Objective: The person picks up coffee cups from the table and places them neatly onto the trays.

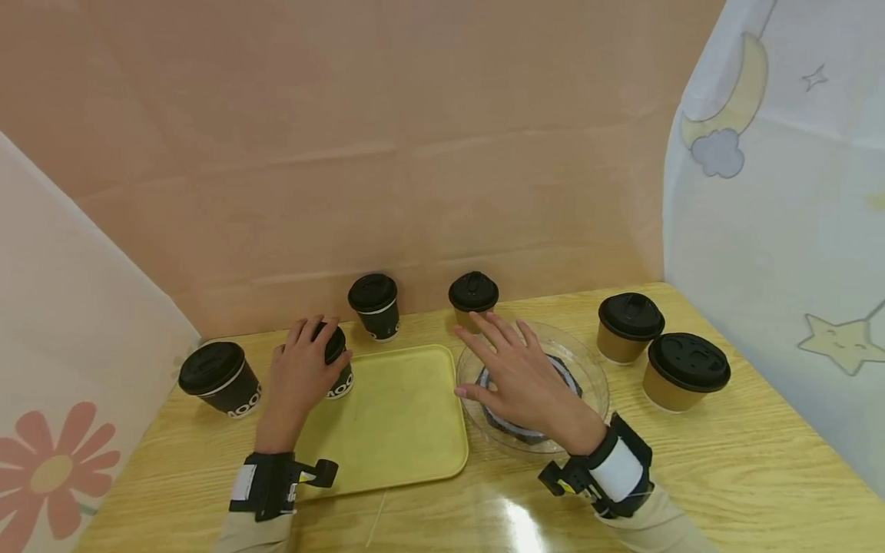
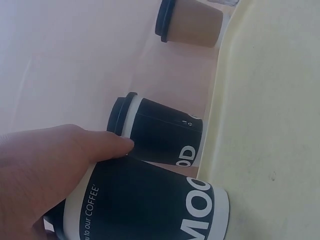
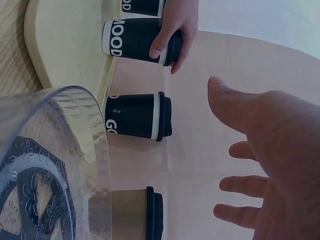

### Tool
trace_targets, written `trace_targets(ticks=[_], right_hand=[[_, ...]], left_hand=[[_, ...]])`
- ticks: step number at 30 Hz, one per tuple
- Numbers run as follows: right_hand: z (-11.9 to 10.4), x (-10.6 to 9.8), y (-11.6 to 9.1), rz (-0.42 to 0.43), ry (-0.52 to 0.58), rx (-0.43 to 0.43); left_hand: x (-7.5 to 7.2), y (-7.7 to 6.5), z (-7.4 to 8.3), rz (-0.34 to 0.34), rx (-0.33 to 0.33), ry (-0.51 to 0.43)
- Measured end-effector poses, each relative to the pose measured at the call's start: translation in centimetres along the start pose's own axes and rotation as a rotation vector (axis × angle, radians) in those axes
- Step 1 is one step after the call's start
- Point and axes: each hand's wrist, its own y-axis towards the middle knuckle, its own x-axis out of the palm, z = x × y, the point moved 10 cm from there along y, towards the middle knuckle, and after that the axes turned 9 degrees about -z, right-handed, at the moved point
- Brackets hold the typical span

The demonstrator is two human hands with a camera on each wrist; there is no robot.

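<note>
One black cup point(image 1: 340, 379) stands gripped in the left hand point(image 1: 302, 372).

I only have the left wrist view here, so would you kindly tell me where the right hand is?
Observer: The right hand is over the clear bowl, holding nothing, with its fingers apart.
Operator: Thank you. Does anything stand to the right of that bowl?
Observer: Yes, the head view shows two brown cups with black lids there.
Operator: And is there anything on the table beyond the left hand, on its outer side?
Observer: Yes, a lidded dark cup stands to the left of that hand, apart from it.
</note>
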Motion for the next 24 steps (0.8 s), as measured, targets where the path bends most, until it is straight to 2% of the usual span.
trace_targets(ticks=[7,16,24], right_hand=[[0.0,0.02,0.01,-0.005,0.004,0.001],[0.12,-0.07,-0.21,0.001,-0.001,0.002],[-0.05,0.03,-0.07,0.001,0.005,0.0]], left_hand=[[-0.21,-0.08,0.28,0.056,-0.002,0.029],[-0.1,-0.01,0.77,0.067,-0.009,0.028],[-0.21,-0.37,0.33,0.085,-0.041,0.007]])
